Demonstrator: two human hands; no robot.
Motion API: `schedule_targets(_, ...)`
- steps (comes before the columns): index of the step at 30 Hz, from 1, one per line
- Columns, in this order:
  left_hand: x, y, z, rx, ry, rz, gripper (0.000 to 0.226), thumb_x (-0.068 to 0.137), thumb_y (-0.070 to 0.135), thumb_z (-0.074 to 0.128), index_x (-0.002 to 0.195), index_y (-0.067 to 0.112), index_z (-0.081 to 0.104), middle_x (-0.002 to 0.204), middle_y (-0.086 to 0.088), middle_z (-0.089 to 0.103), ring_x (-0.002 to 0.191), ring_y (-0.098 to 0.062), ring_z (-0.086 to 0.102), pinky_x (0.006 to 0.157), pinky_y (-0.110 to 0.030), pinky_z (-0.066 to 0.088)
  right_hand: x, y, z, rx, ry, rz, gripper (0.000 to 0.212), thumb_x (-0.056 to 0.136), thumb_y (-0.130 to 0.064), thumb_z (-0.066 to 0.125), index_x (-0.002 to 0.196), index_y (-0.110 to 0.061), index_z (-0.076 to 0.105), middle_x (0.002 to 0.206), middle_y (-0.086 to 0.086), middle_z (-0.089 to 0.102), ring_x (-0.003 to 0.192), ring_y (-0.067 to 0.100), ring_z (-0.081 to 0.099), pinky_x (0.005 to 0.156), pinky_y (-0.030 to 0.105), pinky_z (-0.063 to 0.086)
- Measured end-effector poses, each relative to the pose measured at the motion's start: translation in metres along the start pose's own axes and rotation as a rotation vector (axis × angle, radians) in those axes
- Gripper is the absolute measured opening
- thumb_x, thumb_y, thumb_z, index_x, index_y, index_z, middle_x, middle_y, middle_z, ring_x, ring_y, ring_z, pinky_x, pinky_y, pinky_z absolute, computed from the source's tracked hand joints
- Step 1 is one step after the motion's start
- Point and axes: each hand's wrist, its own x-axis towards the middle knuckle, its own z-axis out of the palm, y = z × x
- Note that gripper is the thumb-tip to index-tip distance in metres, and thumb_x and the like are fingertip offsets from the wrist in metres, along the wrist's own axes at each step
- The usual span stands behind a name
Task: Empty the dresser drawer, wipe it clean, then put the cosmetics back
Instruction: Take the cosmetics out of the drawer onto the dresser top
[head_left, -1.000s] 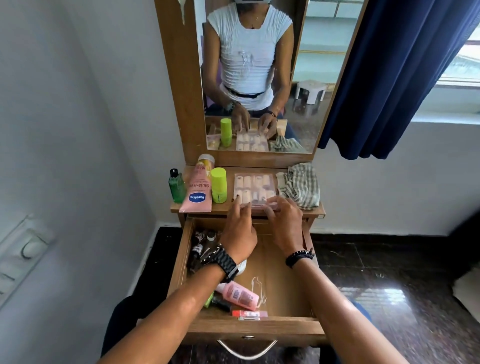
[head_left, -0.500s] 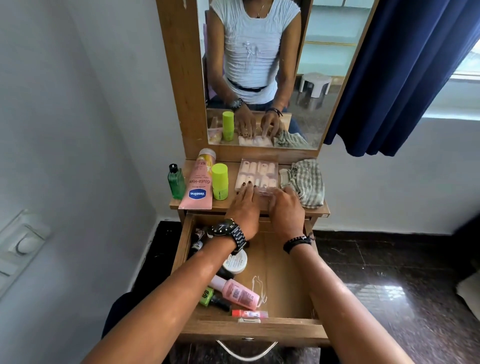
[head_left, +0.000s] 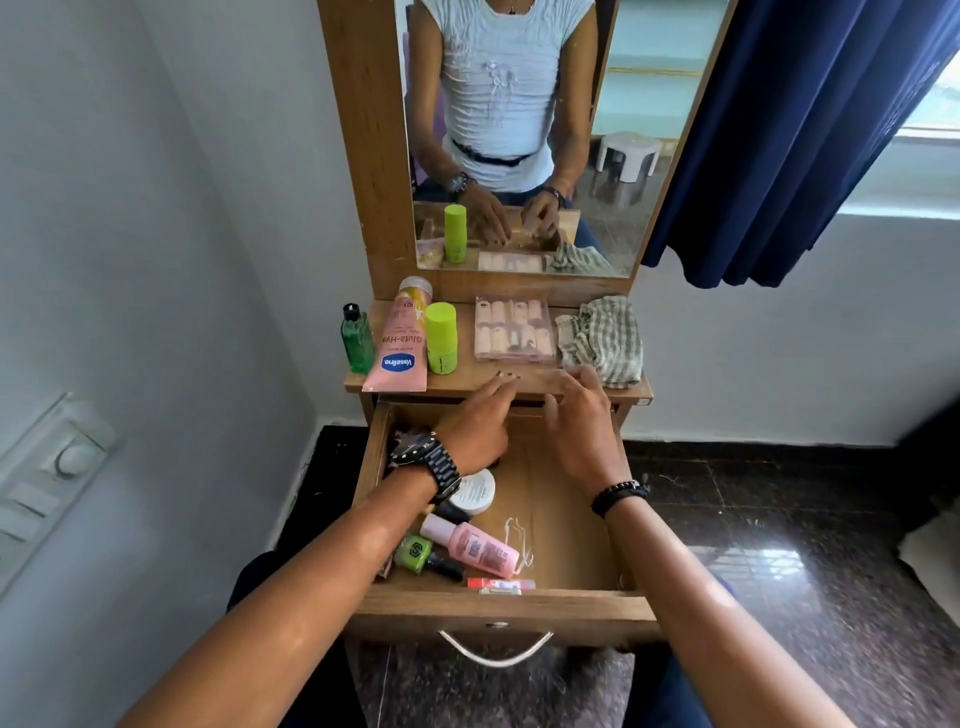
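Observation:
The wooden drawer (head_left: 566, 551) is pulled out below the dresser top (head_left: 467, 376). Inside lie a pink bottle (head_left: 475, 545), a white round jar (head_left: 474, 491), a green nail polish (head_left: 415, 555) and a small red-white packet (head_left: 498, 584). On the top rest a clear box of false nails (head_left: 511, 330), a pink Vaseline tube (head_left: 397, 348), a lime green container (head_left: 441, 338), a green glass bottle (head_left: 357, 338) and a checked cloth (head_left: 602, 340). My left hand (head_left: 480, 421) and my right hand (head_left: 579, 415) hover over the drawer's back edge, fingers apart, holding nothing.
A mirror (head_left: 519, 130) rises behind the dresser top. A blue curtain (head_left: 810, 119) hangs at the right. A white wall with a switch panel (head_left: 47, 483) is close on the left. Dark glossy floor tiles (head_left: 779, 545) lie to the right.
Both hands pushed the false-nail box back onto the dresser top, let it go, and have drawn back toward the drawer. The view tilted down slightly.

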Motion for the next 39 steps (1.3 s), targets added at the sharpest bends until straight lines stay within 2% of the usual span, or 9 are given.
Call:
schedule_targets(2, -0.020, -0.005, 0.001, -0.069, 0.010, -0.005, 0.057, 0.086, -0.008, 0.038, 0.139, 0.011, 0.039, 0.146, -0.005, 0.038, 0.134, -0.018, 0.037, 0.108, -0.022, 0.028, -0.016, -0.001, -0.003, 0.030, -0.046, 0.012, 0.026, 0.088, 0.000, 0.051, 0.107, -0.010, 0.066, 0.100, -0.002, 0.051, 0.082, 0.011, 0.051, 0.074, 0.001, 0.035)
schedule_targets(6, -0.049, -0.027, 0.004, -0.121, 0.009, -0.094, 0.040, 0.089, -0.004, 0.042, 0.122, 0.011, 0.057, 0.123, -0.006, 0.060, 0.114, -0.018, 0.056, 0.096, -0.024, 0.042, -0.036, 0.004, 0.008, 0.058, -0.314, -0.002, 0.018, 0.087, -0.002, 0.057, 0.094, -0.011, 0.070, 0.089, -0.003, 0.058, 0.080, 0.009, 0.052, 0.076, 0.019, 0.039)
schedule_targets(11, -0.057, -0.048, 0.009, 0.014, -0.064, -0.259, 0.035, 0.088, 0.001, 0.049, 0.119, 0.011, 0.058, 0.125, -0.006, 0.058, 0.117, -0.020, 0.051, 0.094, -0.027, 0.041, -0.042, -0.001, 0.033, -0.019, -0.595, 0.003, 0.022, 0.086, -0.007, 0.058, 0.106, -0.011, 0.068, 0.110, 0.009, 0.064, 0.098, 0.021, 0.060, 0.084, 0.026, 0.046)
schedule_targets(14, -0.055, -0.050, 0.013, 0.048, -0.104, -0.298, 0.033, 0.087, 0.003, 0.050, 0.117, 0.012, 0.061, 0.122, -0.008, 0.061, 0.114, -0.023, 0.055, 0.092, -0.032, 0.046, -0.040, -0.004, 0.047, -0.096, -0.668, -0.028, 0.034, 0.086, -0.009, 0.062, 0.120, -0.016, 0.063, 0.119, 0.010, 0.057, 0.108, 0.023, 0.055, 0.092, 0.027, 0.043)
schedule_targets(18, -0.053, -0.053, 0.021, -0.006, -0.162, -0.316, 0.035, 0.085, 0.002, 0.053, 0.117, 0.013, 0.059, 0.116, -0.007, 0.065, 0.107, -0.021, 0.060, 0.089, -0.032, 0.050, -0.042, -0.002, 0.061, -0.239, -0.761, -0.052, 0.049, 0.087, -0.015, 0.061, 0.135, -0.023, 0.051, 0.127, 0.011, 0.045, 0.119, 0.029, 0.043, 0.101, 0.037, 0.041)
schedule_targets(25, -0.051, -0.050, 0.029, -0.085, -0.200, -0.305, 0.043, 0.084, -0.003, 0.050, 0.123, 0.013, 0.054, 0.122, -0.007, 0.063, 0.112, -0.019, 0.059, 0.093, -0.033, 0.050, -0.045, 0.008, 0.058, -0.280, -0.721, -0.036, 0.058, 0.078, -0.027, 0.074, 0.130, -0.021, 0.049, 0.127, 0.009, 0.048, 0.118, 0.029, 0.047, 0.095, 0.040, 0.048)
schedule_targets(34, -0.046, -0.042, 0.032, -0.240, -0.261, -0.306, 0.048, 0.085, -0.006, 0.046, 0.128, 0.015, 0.050, 0.127, -0.004, 0.059, 0.115, -0.017, 0.056, 0.093, -0.028, 0.047, -0.041, 0.019, 0.043, -0.105, -0.689, 0.064, 0.049, 0.075, -0.024, 0.077, 0.116, -0.014, 0.053, 0.122, 0.009, 0.054, 0.108, 0.022, 0.050, 0.079, 0.026, 0.040)
schedule_targets(36, -0.045, -0.040, 0.031, -0.324, -0.229, -0.295, 0.048, 0.086, -0.006, 0.048, 0.129, 0.014, 0.048, 0.130, -0.004, 0.057, 0.117, -0.017, 0.054, 0.096, -0.027, 0.045, -0.039, 0.023, 0.036, -0.051, -0.646, 0.114, 0.046, 0.074, -0.027, 0.078, 0.112, -0.015, 0.055, 0.119, 0.007, 0.057, 0.103, 0.019, 0.051, 0.075, 0.024, 0.039)
schedule_targets(39, -0.044, -0.033, 0.026, -0.480, -0.068, -0.265, 0.044, 0.087, -0.004, 0.049, 0.126, 0.014, 0.051, 0.128, -0.003, 0.057, 0.109, -0.013, 0.056, 0.088, -0.022, 0.045, -0.033, 0.022, 0.019, 0.056, -0.564, 0.148, 0.040, 0.074, -0.028, 0.078, 0.107, -0.016, 0.058, 0.117, 0.004, 0.062, 0.102, 0.019, 0.058, 0.078, 0.027, 0.049)
